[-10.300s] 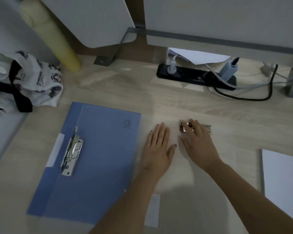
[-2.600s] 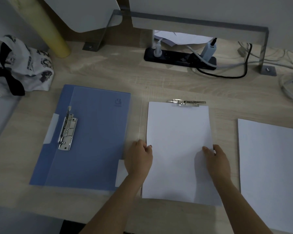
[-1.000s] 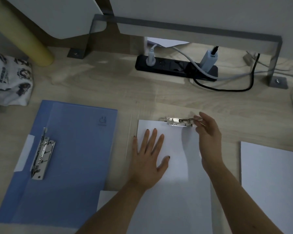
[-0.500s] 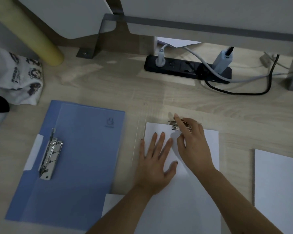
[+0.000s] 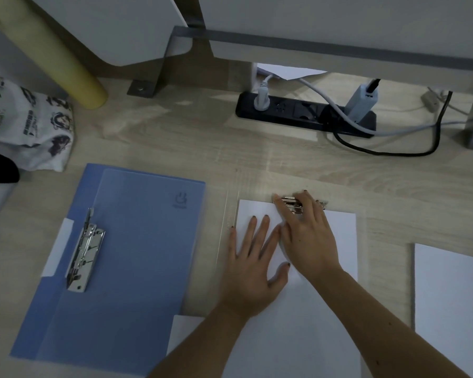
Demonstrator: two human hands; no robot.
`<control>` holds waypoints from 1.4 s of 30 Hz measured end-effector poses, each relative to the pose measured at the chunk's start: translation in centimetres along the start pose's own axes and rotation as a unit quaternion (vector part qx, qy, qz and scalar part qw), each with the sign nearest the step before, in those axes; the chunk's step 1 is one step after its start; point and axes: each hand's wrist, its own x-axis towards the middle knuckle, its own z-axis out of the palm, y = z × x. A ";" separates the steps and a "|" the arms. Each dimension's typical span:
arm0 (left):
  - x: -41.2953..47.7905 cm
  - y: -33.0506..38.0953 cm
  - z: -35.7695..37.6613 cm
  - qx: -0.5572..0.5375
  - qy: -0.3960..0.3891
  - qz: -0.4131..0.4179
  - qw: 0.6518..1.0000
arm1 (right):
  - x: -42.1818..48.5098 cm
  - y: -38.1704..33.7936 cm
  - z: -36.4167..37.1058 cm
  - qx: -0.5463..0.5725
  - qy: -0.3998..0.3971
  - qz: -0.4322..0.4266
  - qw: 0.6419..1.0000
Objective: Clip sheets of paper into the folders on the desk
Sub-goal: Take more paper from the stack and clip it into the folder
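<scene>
White sheet (image 5: pixel 342 236) under flat left hand (image 5: pixel 253 266) — right hand (image 5: pixel 309 241) flat-fingered on metal clip (image 5: pixel 292 207).

Black power strip (image 5: pixel 303 113), printed bag (image 5: pixel 29 124)

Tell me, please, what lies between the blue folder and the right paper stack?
Head view: a white sheet under the left hand, right hand at the clip.

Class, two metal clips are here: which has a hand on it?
The clip at the white sheet's top edge, under the right hand; the blue folder's clip is untouched.
</scene>
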 end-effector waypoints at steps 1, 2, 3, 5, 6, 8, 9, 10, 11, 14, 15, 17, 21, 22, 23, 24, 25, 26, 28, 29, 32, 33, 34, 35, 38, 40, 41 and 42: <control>0.0 0.0 0.0 0.002 0.003 0.001 1.000 | 0.0 0.0 0.1 0.009 0.003 0.003 1.000; 0.0 0.0 0.0 0.002 0.004 0.002 1.000 | 0.0 -0.1 0.1 0.019 0.007 0.006 1.000; 0.0 -0.1 0.0 0.002 0.004 0.004 1.000 | 0.0 -0.1 0.2 0.027 0.012 0.009 1.000; 0.0 -0.1 0.0 0.004 0.004 0.009 1.000 | -0.1 -0.2 0.3 0.041 0.016 0.010 0.999; 0.0 -0.2 0.1 0.009 0.003 0.010 1.000 | -0.2 -0.2 0.3 0.049 0.014 0.008 0.999; -0.1 -0.2 0.2 0.014 0.001 0.009 1.000 | -0.8 -0.2 0.0 0.066 0.015 0.007 0.998; -0.1 -0.2 0.1 0.012 -0.001 0.010 1.000 | -1.3 -0.1 -0.2 0.075 0.019 0.013 0.997; -0.1 -0.2 0.0 0.008 -0.002 0.010 1.000 | -2.0 0.1 -0.5 0.085 0.025 0.022 0.996; -0.2 -0.2 -0.1 0.006 -0.002 0.010 1.000 | -2.9 0.4 -0.9 0.097 0.031 0.033 0.994; -0.4 0.0 -0.2 0.021 -0.003 0.005 1.000 | -6.7 2.4 -2.2 0.142 0.044 0.079 0.986; -0.4 0.1 -0.3 0.030 0.000 0.003 1.000 | -8.1 3.4 -2.9 0.161 0.044 0.101 0.981; -0.4 0.3 -0.2 0.047 0.004 -0.001 0.999 | -11.0 5.9 -4.2 0.195 0.038 0.157 0.967; -0.9 2.7 -0.2 0.021 0.037 -0.038 0.998 | -16.5 11.8 -6.4 0.196 0.048 0.257 0.945; -1.3 4.2 -0.3 0.006 0.041 -0.037 0.998 | -17.8 13.3 -6.7 0.196 0.050 0.286 0.937; -1.7 6.0 -0.2 -0.003 0.037 -0.020 0.999 | -19.0 14.7 -7.1 0.197 0.052 0.315 0.927; -2.3 8.0 0.0 -0.009 0.026 0.012 1.000 | -20.0 16.0 -7.4 0.198 0.055 0.341 0.917; -2.8 10.2 0.3 -0.017 0.009 0.054 0.998 | -21.0 17.2 -7.7 0.196 0.062 0.361 0.910; -3.3 12.4 0.7 -0.027 -0.010 0.100 0.995 | -21.9 18.3 -8.1 0.189 0.071 0.379 0.903; -4.2 16.3 1.7 -0.028 -0.043 0.184 0.982 | -23.3 20.2 -8.7 0.179 0.086 0.414 0.888; -4.5 17.9 2.3 -0.014 -0.057 0.213 0.975 | -23.9 21.1 -8.9 0.180 0.091 0.431 0.879; -5.0 20.6 3.7 0.038 -0.098 0.227 0.968 | -25.3 23.5 -8.8 0.171 0.078 0.463 0.866; -5.1 21.0 4.1 0.050 -0.115 0.219 0.968 | -25.5 24.2 -8.6 0.166 0.069 0.466 0.866; -5.2 21.1 4.4 0.058 -0.133 0.210 0.967 | -25.7 24.8 -8.4 0.163 0.061 0.469 0.866; -5.3 21.2 4.6 0.062 -0.146 0.202 0.966 | -25.8 25.1 -8.1 0.161 0.061 0.468 0.867; -5.1 21.2 4.8 0.079 -0.156 0.196 0.965 | -25.7 25.6 -7.4 0.138 0.063 0.474 0.868; -5.1 21.1 4.7 0.088 -0.150 0.197 0.965 | -25.3 25.8 -7.1 0.125 0.059 0.488 0.862; -5.0 21.1 4.6 0.087 -0.153 0.194 0.965 | -25.0 25.8 -7.1 0.131 0.062 0.497 0.856; -5.1 21.1 4.5 0.086 -0.160 0.191 0.965 | -24.8 25.9 -7.1 0.141 0.067 0.504 0.849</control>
